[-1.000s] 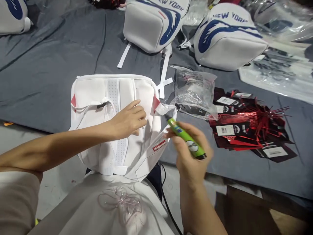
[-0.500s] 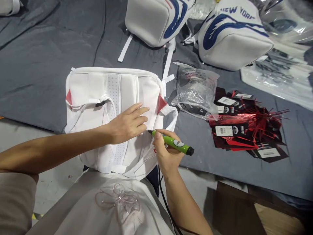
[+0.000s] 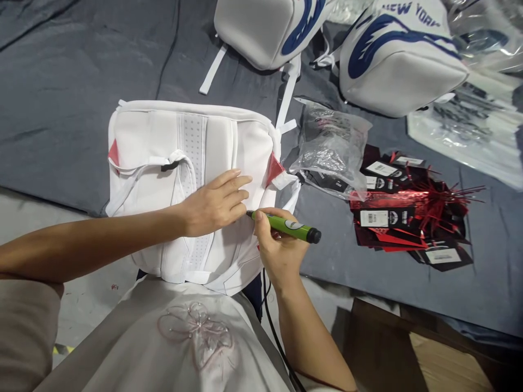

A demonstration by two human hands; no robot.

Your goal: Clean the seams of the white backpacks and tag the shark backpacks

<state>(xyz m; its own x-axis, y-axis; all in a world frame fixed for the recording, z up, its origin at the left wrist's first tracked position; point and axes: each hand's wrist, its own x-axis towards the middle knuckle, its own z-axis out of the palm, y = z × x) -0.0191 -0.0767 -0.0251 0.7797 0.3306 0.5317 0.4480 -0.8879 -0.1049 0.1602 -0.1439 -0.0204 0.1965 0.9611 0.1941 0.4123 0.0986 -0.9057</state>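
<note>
A white backpack (image 3: 151, 130) lies with its strap side up at the front edge of the table, partly over my lap. My left hand (image 3: 216, 204) rests flat on its back panel, fingers stretched toward the right. In my right hand (image 3: 281, 245) is a green marker pen (image 3: 294, 227), gripped near its dark tip. The tip points left and sits close to my left fingertips, at the backpack's surface; whether it touches the fabric I cannot tell. Red triangular patches (image 3: 274, 169) mark the backpack's sides, and a shoulder strap with a black buckle (image 3: 170, 166) loops across it.
Two white-and-blue backpacks (image 3: 404, 81) stand at the back of the grey-covered table (image 3: 81, 125). Right of my work lie a clear plastic bag (image 3: 330, 147) and a pile of black and red hang tags (image 3: 392, 212). A cardboard box (image 3: 379, 348) is below the table's edge.
The marker pen has tilted nearer to level, its back end rising slightly in view. My left hand stays in place on the backpack. The whole view has shifted a little.
</note>
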